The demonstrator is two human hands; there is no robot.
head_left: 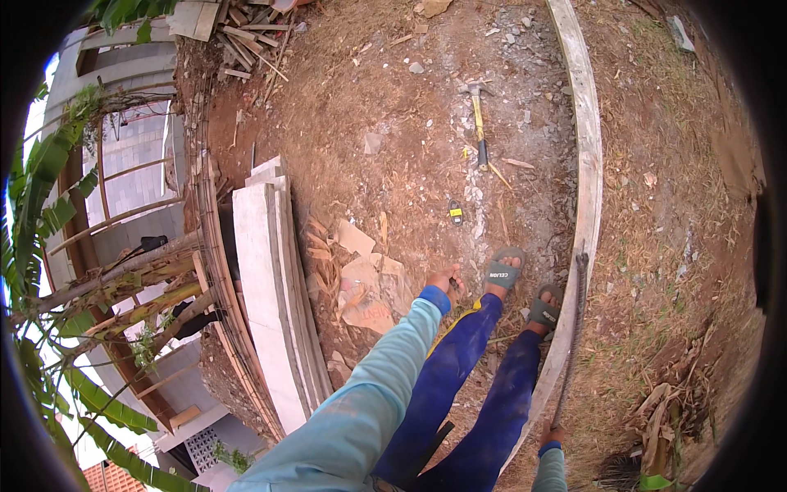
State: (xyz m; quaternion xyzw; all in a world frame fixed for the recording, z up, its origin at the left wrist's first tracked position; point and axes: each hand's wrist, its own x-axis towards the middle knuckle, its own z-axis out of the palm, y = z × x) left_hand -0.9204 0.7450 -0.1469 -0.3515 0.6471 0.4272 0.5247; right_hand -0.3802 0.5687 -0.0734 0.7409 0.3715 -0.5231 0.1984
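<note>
My right hand (554, 434) is at the lower edge, closed around a ribbed steel rod (572, 336). The rod runs upward past my right foot and ends beside a long curved wooden plank (587, 156). My left hand (447, 283) reaches forward in a light blue sleeve over the dirt, fingers curled. Whether it holds anything is unclear. It hovers near crumpled brown paper scraps (367, 287) and my left sandal (502, 272). A yellow-handled hammer (478, 123) lies on the ground ahead, with a small yellow and black tape measure (456, 213) closer to my feet.
A stack of pale boards (266, 287) lies at my left along a steel mesh edge (215, 246), beyond which the ground drops to buildings and banana plants. Scrap wood (246, 37) is piled at the top. Dry grass and leaves cover the right side.
</note>
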